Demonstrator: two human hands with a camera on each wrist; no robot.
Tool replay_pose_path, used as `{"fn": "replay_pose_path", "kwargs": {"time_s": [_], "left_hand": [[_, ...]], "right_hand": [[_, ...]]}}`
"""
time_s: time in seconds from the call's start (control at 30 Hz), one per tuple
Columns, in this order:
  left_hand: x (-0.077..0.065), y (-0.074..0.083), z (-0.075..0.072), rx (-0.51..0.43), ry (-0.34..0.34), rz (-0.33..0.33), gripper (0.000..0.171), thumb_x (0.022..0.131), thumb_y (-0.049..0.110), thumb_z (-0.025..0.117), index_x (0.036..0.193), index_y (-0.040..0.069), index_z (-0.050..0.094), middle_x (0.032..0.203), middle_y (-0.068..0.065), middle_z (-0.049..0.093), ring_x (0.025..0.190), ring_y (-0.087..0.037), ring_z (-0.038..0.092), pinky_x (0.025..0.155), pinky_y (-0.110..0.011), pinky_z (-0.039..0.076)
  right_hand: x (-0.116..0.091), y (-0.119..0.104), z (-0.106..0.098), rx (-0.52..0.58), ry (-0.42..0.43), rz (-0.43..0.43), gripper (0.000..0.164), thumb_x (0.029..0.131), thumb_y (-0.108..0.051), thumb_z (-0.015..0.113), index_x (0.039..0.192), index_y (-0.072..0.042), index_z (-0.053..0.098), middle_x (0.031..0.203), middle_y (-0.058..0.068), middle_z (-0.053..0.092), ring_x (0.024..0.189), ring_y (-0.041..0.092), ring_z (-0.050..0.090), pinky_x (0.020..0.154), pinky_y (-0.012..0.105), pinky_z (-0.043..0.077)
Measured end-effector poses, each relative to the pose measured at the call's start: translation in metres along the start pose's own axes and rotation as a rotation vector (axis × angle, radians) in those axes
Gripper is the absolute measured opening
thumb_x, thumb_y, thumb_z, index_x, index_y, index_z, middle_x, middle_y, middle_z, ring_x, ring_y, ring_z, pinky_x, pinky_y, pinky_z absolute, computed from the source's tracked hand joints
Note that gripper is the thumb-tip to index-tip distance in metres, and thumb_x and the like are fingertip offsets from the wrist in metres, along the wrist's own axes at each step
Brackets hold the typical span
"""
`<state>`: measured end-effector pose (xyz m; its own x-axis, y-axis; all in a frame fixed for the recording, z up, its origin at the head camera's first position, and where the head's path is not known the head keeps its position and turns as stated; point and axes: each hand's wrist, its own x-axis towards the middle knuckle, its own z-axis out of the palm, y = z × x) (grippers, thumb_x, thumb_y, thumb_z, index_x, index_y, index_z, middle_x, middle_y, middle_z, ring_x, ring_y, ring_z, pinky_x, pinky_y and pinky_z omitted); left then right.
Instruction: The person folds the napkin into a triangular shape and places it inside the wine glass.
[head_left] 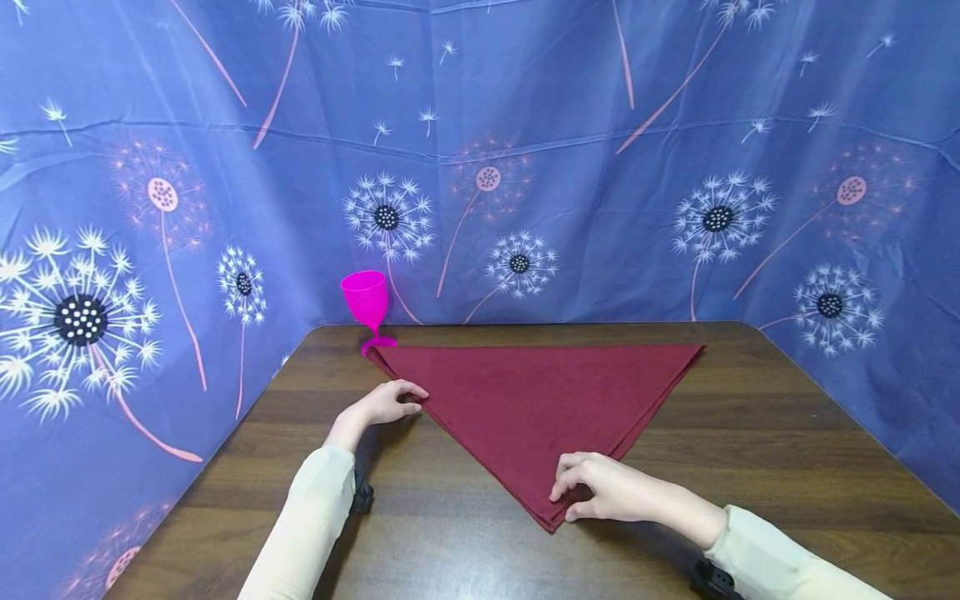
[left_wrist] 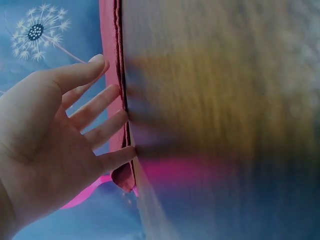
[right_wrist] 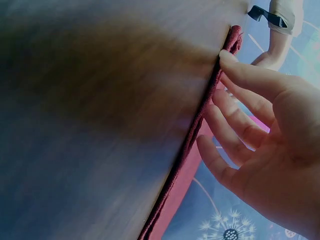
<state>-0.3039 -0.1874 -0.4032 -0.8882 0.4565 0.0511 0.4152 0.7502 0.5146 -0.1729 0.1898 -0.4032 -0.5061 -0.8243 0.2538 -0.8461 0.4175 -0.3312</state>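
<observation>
Touching the folded maroon cloth [head_left: 517, 408], the left hand [head_left: 385, 402] and right hand [head_left: 603, 487] are spread.

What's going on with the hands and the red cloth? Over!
Left hand touching cloth at left edge; right hand near its front corner. Cloth flat, folded triangle. Pink cup close by far-left corner. Over.

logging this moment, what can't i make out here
Head view: the table beneath the red cloth, covered by it.
Head view: rest of the left sleeve, beyond the bottom edge.
Left wrist view: table grain, blurred.
Left wrist view: part of the pink goblet, behind the left hand.
</observation>
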Motion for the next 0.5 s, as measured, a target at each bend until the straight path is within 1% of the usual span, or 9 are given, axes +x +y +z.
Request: {"fn": "replay_pose_path", "kwargs": {"time_s": [0.17,0.4,0.5], "left_hand": [[-0.0003,0.0012,-0.0009,-0.003,-0.003,-0.009,0.027,0.089,0.013,0.061,0.114,0.003,0.064,0.122,-0.016,0.06,0.121,-0.034,0.05,0.101,-0.047,0.039],[0.001,0.001,-0.0002,0.001,-0.015,-0.016,0.03,0.089,0.014,0.061,0.116,0.001,0.062,0.128,-0.018,0.056,0.12,-0.034,0.05,0.101,-0.047,0.039],[0.0018,0.0021,0.0011,0.011,-0.008,-0.008,0.03,0.089,0.015,0.061,0.115,0.0,0.063,0.125,-0.018,0.058,0.118,-0.033,0.052,0.1,-0.046,0.04]], "right_hand": [[0.0003,0.0038,-0.0004,-0.003,0.006,0.033,0.018,0.071,-0.02,0.078,0.088,-0.019,0.072,0.085,-0.009,0.054,0.082,0.002,0.052,0.075,0.02,0.045],[0.003,0.0086,-0.0007,-0.013,0.022,0.004,0.014,0.071,-0.018,0.077,0.085,-0.019,0.071,0.082,-0.006,0.054,0.076,0.003,0.051,0.07,0.014,0.042],[0.0033,0.0083,-0.001,-0.033,0.025,-0.01,0.013,0.072,-0.018,0.077,0.084,-0.019,0.071,0.081,-0.006,0.054,0.075,0.002,0.05,0.069,0.013,0.041]]}}
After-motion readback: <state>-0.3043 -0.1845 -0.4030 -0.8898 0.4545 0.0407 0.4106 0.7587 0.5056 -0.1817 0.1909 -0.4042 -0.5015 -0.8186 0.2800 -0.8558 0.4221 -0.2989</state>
